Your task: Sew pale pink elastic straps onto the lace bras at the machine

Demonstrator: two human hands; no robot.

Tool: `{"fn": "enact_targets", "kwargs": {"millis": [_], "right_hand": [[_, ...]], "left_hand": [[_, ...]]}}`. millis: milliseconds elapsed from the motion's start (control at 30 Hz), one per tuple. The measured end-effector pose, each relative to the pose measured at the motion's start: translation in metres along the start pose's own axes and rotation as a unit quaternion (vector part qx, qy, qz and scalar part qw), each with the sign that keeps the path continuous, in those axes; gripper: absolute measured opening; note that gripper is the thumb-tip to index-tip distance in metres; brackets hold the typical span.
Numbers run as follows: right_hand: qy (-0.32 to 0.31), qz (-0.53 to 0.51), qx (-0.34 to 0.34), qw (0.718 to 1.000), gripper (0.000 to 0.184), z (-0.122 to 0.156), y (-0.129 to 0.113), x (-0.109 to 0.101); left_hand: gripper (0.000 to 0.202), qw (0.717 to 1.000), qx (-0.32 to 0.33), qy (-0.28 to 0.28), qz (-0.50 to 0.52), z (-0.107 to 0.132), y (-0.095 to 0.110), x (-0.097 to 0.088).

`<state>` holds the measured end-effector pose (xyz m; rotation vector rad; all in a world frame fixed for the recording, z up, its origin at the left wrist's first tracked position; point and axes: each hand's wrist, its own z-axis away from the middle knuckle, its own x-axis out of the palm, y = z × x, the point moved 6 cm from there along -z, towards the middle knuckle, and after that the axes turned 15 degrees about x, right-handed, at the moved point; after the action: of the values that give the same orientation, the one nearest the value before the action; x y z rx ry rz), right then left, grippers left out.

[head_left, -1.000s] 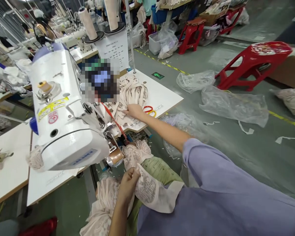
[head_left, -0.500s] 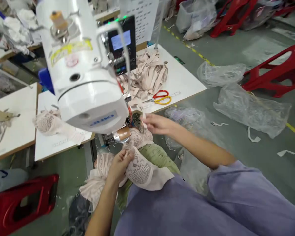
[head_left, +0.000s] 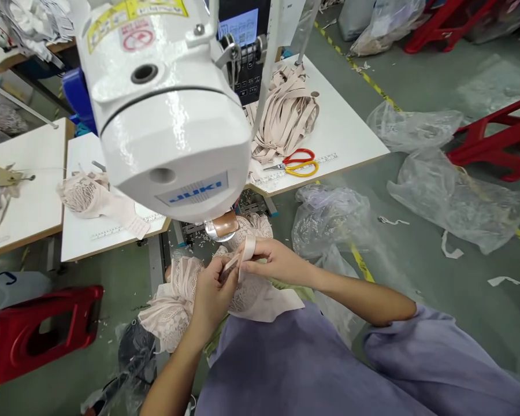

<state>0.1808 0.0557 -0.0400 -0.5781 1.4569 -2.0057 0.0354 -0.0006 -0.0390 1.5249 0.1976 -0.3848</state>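
In front of my lap, my left hand is closed on the edge of a pale pink lace bra. My right hand pinches a narrow pink fabric strap, which loops up over its fingers. The two hands almost touch, with the strap against the bra's edge between them; the exact contact is hidden by the fingers. Just beyond them is the lower end of a white sewing machine. More lace bra pieces hang in a bunch left of my left hand.
A pile of pink straps and scissors with red and yellow handles lie on the right tabletop. Another lace piece rests on the left table. Plastic bags and red stools stand around on the floor.
My right hand has come down and toward me with the strap, from beside the machine to my left hand. The camera view has shifted, so the machine looks larger.
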Motion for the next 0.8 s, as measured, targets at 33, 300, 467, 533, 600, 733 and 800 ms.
{"fn": "enact_targets", "kwargs": {"millis": [33, 300, 467, 533, 600, 733, 800], "right_hand": [[0.020, 0.031, -0.020, 0.999, 0.022, 0.001, -0.003, -0.001], [-0.006, -0.018, -0.085, 0.996, 0.013, -0.004, -0.026, -0.012], [-0.061, -0.058, 0.012, 0.996, 0.027, -0.027, -0.032, -0.032], [-0.052, -0.070, 0.038, 0.995, 0.035, -0.033, -0.031, -0.046], [-0.027, -0.094, 0.044, 0.994, 0.041, -0.041, -0.031, -0.060], [0.026, -0.069, 0.044, 0.996, 0.032, -0.061, -0.027, -0.079], [0.043, -0.020, 0.034, 0.998, 0.027, -0.073, -0.029, -0.081]], "left_hand": [[0.019, 1.000, -0.008, -0.005, 0.009, 0.000, -0.002, 0.000], [0.022, 0.990, 0.131, -0.040, 0.027, -0.006, 0.005, 0.005], [0.023, 0.981, 0.167, 0.072, -0.073, 0.001, -0.004, 0.006], [0.028, 0.965, 0.214, 0.066, -0.133, -0.003, 0.005, 0.003], [0.030, 0.950, 0.245, 0.071, -0.181, -0.010, 0.017, -0.004], [0.031, 0.956, 0.204, 0.094, -0.191, -0.028, 0.030, -0.020], [0.032, 0.962, 0.176, 0.098, -0.186, -0.033, 0.032, -0.023]]}}
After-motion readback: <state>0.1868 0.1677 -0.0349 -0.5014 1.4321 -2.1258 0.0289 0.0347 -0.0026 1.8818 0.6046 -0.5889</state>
